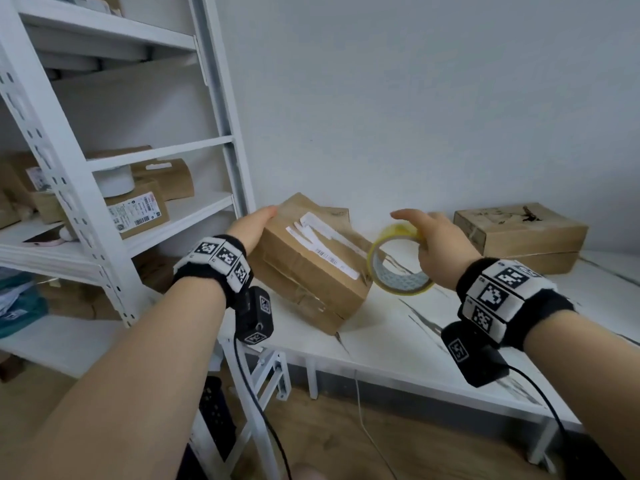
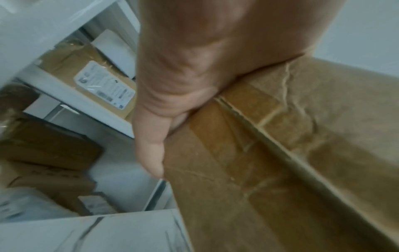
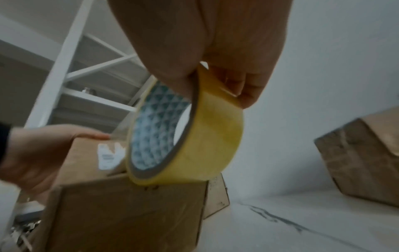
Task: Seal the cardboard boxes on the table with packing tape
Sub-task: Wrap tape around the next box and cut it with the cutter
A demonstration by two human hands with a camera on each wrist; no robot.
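Fingers of our right hand [image 1: 437, 244] pinched the rim of the yellow roll of packing tape [image 1: 398, 261], held on edge just right of the tilted brown cardboard box with torn white labels [image 1: 311, 261]. Our left hand [image 1: 254, 227] gripped that box's far left corner, thumb along its end face. The box's long axis ran from far left toward us. We judged the right hand nearer the seam. A second brown cardboard box [image 1: 519, 233] lay well apart on the white marbled table [image 1: 398, 341]; white metal shelving [image 1: 114, 237] stood left.
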